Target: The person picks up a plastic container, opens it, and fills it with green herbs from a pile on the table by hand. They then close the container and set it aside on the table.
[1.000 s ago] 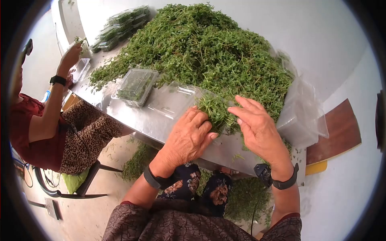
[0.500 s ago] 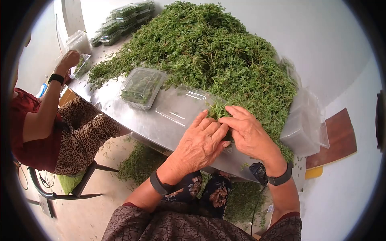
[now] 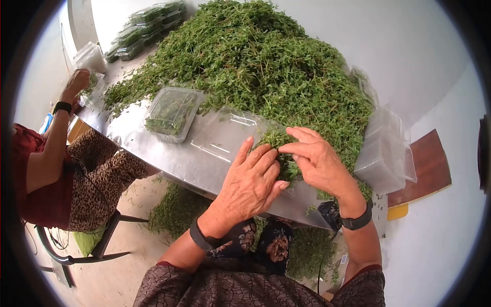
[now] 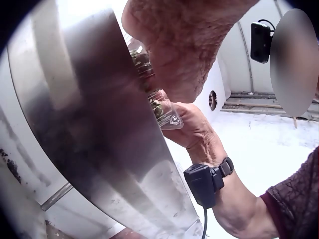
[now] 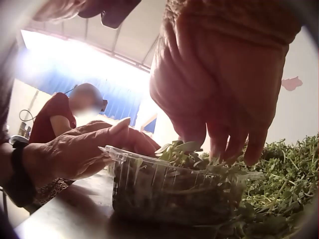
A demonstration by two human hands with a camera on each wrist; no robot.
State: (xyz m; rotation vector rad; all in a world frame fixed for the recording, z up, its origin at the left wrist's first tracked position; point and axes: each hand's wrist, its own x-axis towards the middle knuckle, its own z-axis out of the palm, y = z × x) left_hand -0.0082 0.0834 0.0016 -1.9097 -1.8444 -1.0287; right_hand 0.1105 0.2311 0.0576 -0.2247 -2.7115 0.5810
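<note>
With the fingers of my right hand [image 3: 319,163] straight and pointing down, I am pressing the loose greens [image 5: 184,155] into the clear box [image 5: 169,194]; I am clenching nothing in it. My left hand [image 3: 248,181] is lying against the near side of the box, its fingers loosely extended and pinching nothing that I can see. The box is sitting on the metal table [image 3: 179,161], between my hands and right beside the heap [image 3: 255,56]. I am judging the greens light, soft and springy, their leaves bruising easily under a hard squeeze, so I am favouring loose bunches held by the stems. The box is looking light, slick and thin-walled, likely flexing if pinched, so low on two opposite walls is seeming the best hold. Counting, I am finding one box under my hands, one clear lid [image 3: 225,135] lying to its left, one filled box [image 3: 174,115] beyond that, and one heap; the stacked filled boxes [image 3: 146,30] and the nested boxes [image 3: 381,158] are overlapping too much for me to count.
</note>
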